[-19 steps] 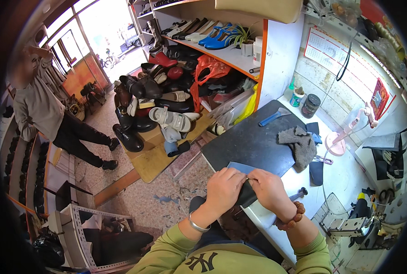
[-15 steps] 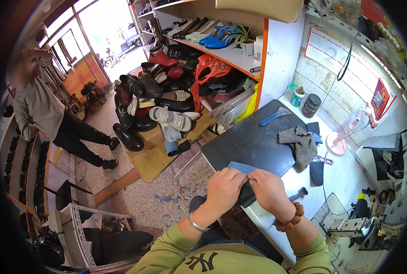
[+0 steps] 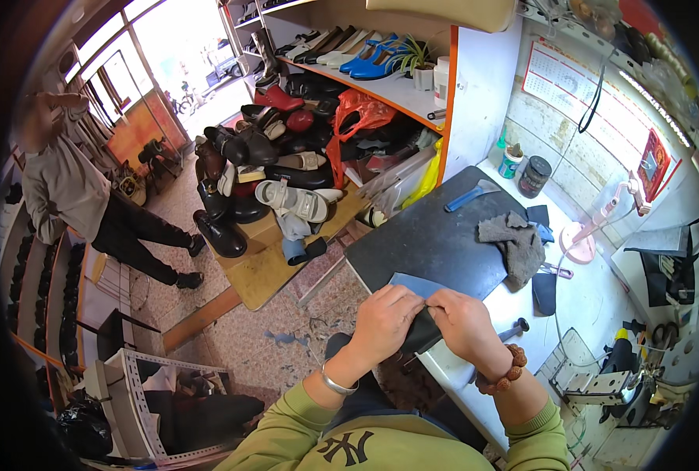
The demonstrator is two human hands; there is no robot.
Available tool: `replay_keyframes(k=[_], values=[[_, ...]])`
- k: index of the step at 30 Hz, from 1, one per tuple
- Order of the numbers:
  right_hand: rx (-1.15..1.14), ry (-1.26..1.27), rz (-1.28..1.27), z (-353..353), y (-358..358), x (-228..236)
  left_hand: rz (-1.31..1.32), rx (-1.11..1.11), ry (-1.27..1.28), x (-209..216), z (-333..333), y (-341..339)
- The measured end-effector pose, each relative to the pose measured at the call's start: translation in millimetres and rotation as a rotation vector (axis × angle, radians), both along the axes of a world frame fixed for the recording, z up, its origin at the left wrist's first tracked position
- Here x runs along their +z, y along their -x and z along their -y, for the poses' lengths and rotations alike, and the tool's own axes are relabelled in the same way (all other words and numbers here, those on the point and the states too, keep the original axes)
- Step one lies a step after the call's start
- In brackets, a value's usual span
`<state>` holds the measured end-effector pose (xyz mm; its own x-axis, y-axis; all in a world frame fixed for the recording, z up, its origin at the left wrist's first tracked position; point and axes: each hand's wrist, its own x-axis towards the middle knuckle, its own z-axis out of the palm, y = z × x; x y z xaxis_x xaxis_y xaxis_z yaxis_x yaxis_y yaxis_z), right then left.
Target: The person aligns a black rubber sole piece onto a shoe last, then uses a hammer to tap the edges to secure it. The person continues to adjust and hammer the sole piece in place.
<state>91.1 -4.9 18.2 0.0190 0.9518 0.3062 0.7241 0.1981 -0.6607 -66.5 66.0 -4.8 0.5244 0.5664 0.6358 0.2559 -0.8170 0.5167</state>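
A thin blue-grey piece of sheet material lies at the near edge of the black work mat. My left hand pinches its near edge, and my right hand pinches close beside, the thumbs and fingertips almost meeting. Part of the piece is hidden beneath my fingers. Close to my right wrist rests a dark round-ended tool. Farther up the mat are a blue-handled tool with a flared end and a crumpled grey cloth.
Piled shoes cover a low wooden platform at the left. A dark jar and a pink lamp base stand along the wall. A person stands far left. A metal machine is at right.
Both hands keep their pinch on the blue-grey piece, with only a slight shift of the fingers. The view has tilted a little. The person at far left has lowered their head slightly.
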Motion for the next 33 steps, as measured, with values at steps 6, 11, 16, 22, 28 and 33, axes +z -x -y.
replay_keyframes(k=[6,11,16,22,28,33], values=[[-0.003,0.011,-0.013,0.9,-1.4,0.9,0.022,-0.024,0.091,2.1,2.1,0.2],[-0.011,0.008,-0.014,2.3,-1.0,0.3,0.037,-0.004,0.118,2.1,2.5,-1.5],[-0.032,-0.019,-0.019,3.2,1.3,-2.4,0.039,0.013,0.093,2.6,5.1,-3.3],[-0.035,-0.035,-0.037,3.9,2.4,-5.0,0.038,0.014,0.039,4.4,3.9,-2.8],[-0.057,-0.066,-0.023,3.1,4.5,-7.6,-0.033,0.094,-0.048,9.3,8.0,-5.2],[-0.100,-0.112,-0.053,6.1,2.3,-4.6,-0.026,0.234,-0.125,10.6,7.0,0.7]])
